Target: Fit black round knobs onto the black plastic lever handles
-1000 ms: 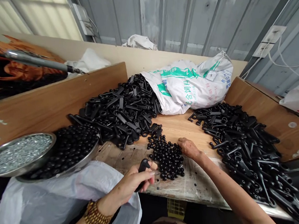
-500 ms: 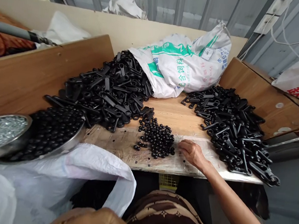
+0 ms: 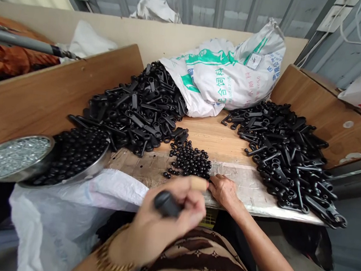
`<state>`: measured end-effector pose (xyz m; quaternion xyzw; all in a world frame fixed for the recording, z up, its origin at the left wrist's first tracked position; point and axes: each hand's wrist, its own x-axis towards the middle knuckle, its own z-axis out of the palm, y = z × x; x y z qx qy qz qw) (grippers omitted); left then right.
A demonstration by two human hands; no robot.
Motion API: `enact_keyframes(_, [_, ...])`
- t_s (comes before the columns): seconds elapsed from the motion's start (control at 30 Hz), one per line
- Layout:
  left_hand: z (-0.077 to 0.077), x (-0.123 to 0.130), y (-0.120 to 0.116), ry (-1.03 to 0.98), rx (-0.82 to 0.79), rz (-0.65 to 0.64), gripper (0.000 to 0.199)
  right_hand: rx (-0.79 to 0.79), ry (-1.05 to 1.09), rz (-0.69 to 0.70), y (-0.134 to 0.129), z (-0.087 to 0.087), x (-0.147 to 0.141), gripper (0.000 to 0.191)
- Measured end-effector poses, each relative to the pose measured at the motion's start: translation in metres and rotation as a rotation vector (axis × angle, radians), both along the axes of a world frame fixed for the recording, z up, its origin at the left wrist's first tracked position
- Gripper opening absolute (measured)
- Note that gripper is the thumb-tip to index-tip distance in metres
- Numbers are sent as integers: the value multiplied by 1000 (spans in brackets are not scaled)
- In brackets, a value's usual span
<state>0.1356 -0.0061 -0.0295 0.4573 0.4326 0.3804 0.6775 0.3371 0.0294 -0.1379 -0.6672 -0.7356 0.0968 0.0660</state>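
My left hand, a little blurred by motion and with a tan wrap on one finger, is closed around a thick black handle. The rest of that tool is hidden. Its fingers reach toward my right hand, which rests on the worn front strip of the table. The right fingers are bent and pressed together; whatever they pinch is hidden. Just left of them lies a small heap of shiny black balls, some loose at its edge.
Black plastic crank-shaped parts form a left pile and a right pile. A printed white sack lies between them. At left stand a bowl of black balls and a bowl of small metal pieces. A white bag hangs below.
My left hand has come into view from below, holding the black handle. My right hand has shifted slightly left and toward the table's front edge. The view has shifted slightly.
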Motion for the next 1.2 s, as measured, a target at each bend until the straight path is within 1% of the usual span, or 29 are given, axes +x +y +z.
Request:
enact_keyframes(0.07, [-10,22,20,-1,56,-72,38,-4,61,0,0,-2,5,19])
enact_keyframes(0.13, [-28,39,34,46,28,-106,34,0,217,-22,-3,-4,14,17])
enact_keyframes(0.17, [-37,45,38,75,7,-114,31,1,347,-40,-6,-4,18,16])
enact_keyframes(0.23, [-54,54,41,127,-7,-137,25,2,691,-84,-15,-5,26,17])
enact_keyframes(0.3, [-66,62,40,166,30,-165,22,5,1055,-149,-26,-2,30,21])
enact_keyframes(0.33, [-70,65,39,191,65,-176,20,9,1214,-186,-32,0,29,24])
enact_keyframes(0.4, [-73,71,38,258,151,-190,18,32,1464,-253,-42,7,25,25])
enact_keyframes(0.47, [-74,76,38,330,240,-192,17,54,1645,-280,-47,13,19,24])
enact_keyframes(0.53, [-74,79,38,374,323,-189,16,60,1772,-281,-49,17,14,21])
enact_keyframes(0.63, [-72,81,37,411,411,-173,14,36,1879,-283,-46,19,9,19])
enact_keyframes(0.73, [-73,80,36,464,457,-159,14,6,1928,-289,-42,19,5,18])
enact_keyframes(0.97, [-84,73,39,664,591,-97,20,-59,1959,-317,-40,19,-3,18])
enact_keyframes(1.1, [-93,71,39,779,712,-97,22,-22,1946,-338,-41,16,-5,19])
enact_keyframes(1.2, [-98,72,36,862,827,-43,27,39,1893,-349,-43,13,-8,18])
